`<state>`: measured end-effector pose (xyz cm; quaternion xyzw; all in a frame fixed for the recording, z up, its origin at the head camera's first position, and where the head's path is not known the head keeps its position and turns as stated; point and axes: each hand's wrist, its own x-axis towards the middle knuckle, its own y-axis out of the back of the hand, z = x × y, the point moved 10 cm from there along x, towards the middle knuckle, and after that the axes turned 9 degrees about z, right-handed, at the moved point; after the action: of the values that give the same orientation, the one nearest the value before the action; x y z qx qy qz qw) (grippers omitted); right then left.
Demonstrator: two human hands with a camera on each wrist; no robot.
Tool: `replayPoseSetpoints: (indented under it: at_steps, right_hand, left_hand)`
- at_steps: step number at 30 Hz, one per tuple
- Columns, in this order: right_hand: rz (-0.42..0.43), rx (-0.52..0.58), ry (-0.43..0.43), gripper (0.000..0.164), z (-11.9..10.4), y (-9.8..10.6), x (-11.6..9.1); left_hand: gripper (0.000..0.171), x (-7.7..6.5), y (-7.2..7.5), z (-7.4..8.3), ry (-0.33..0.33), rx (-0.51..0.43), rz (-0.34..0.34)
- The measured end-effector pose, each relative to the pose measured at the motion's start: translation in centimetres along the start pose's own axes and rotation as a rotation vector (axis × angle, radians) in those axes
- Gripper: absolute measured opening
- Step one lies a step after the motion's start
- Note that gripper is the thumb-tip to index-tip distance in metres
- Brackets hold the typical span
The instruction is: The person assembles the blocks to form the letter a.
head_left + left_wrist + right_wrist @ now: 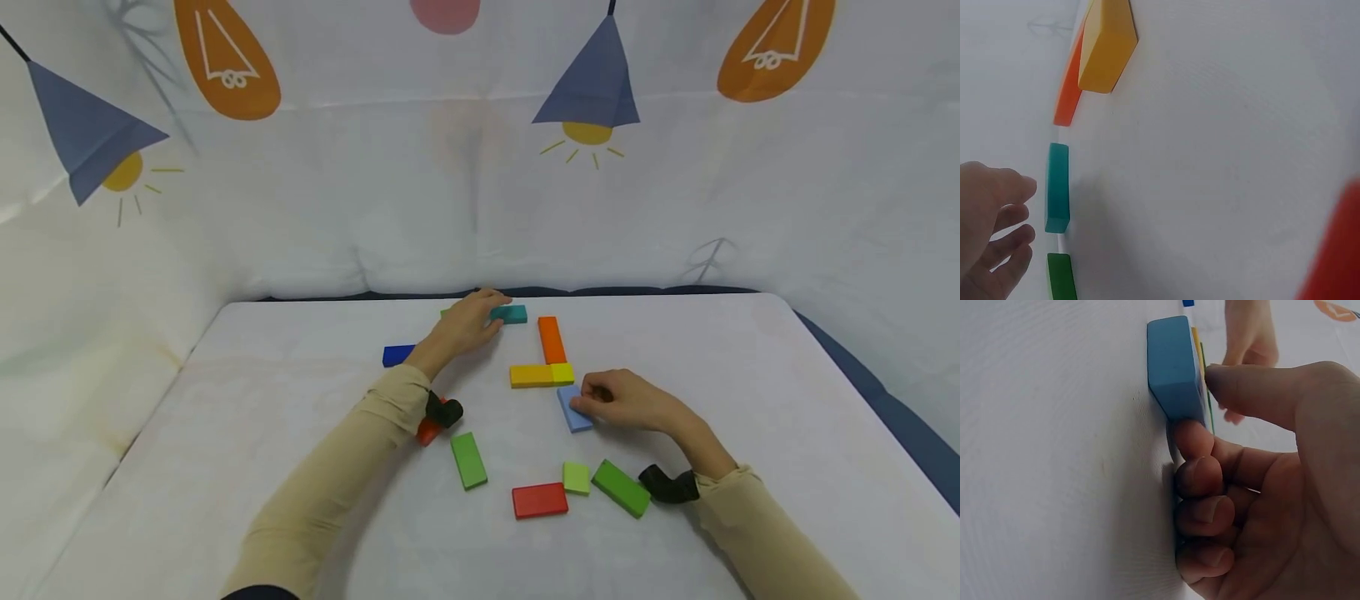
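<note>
My right hand has its fingers curled beside the light blue block. In the right wrist view the thumb lies over the top of that block and the index fingertip is at its side. At the far side of the table, my left hand hovers by the teal block, which lies flat. In the left wrist view its loosely bent fingers show a gap from the teal block. A green block, mostly hidden by the hand in the head view, lies next to the teal one.
An orange block, a golden block and a yellow block join beyond the light blue one. Nearer lie red, lime and green blocks. Under the left arm are blue and red-orange blocks.
</note>
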<state>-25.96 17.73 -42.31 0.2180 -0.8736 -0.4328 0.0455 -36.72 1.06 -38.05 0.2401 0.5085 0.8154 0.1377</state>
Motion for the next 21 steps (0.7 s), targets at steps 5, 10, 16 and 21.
replayPoseSetpoints:
  at_steps: [5,10,16,21]
  right_hand:
    - [0.004,-0.014,0.009,0.026,-0.2,0.1,-0.1]
    - [0.002,-0.017,0.015,0.026,-0.3,-0.1,0.0]
    - [0.003,-0.028,0.016,0.027,-0.2,-0.1,0.1]
    - [0.004,-0.048,0.006,0.026,-0.1,-0.1,0.1]
  left_hand:
    - [0.040,0.4,-0.6,0.2,-0.001,0.017,-0.029]
    - [0.038,0.5,-1.0,0.4,-0.012,0.018,-0.049]
    - [0.037,0.7,-1.2,0.6,-0.040,0.032,-0.051]
    - [0.032,1.0,-1.4,0.5,-0.055,0.035,-0.048]
